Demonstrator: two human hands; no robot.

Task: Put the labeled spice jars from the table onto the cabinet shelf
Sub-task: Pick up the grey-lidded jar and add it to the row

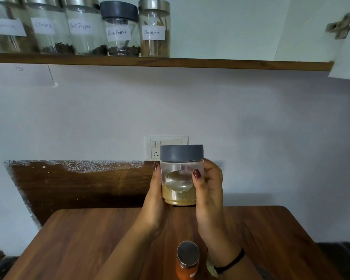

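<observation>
While both arms reach up over the table (85,243), the left hand (157,199) and the right hand (209,190) grip the held jar (179,178) between them, in the lower centre of the frame. The left thumb lies up the jar's left wall. The right thumb crosses its front and the right fingers curl round its right side. The left fingers are hidden behind the jar. The held jar is upright and lifted off the table, with a grey lid and a layer of tan powder at its bottom. A black band (231,259) circles the right wrist.

At bottom centre, between the forearms, the orange jar (187,261) with a metal lid stands on the table. Behind the held jar a wall socket (156,149) shows, and to its left a dark wooden panel (79,184) stands against the wall.

Across the upper frame runs the shelf (230,64). At upper left five jars stand on it in a row: a blurred-label jar (6,27), the Cloves jar (47,29), the Black Pepper jar (83,29), a second, grey-lidded Black Pepper jar (120,33) and the Cinnamon jar (155,32). A hinge (341,25) sits at upper right.
</observation>
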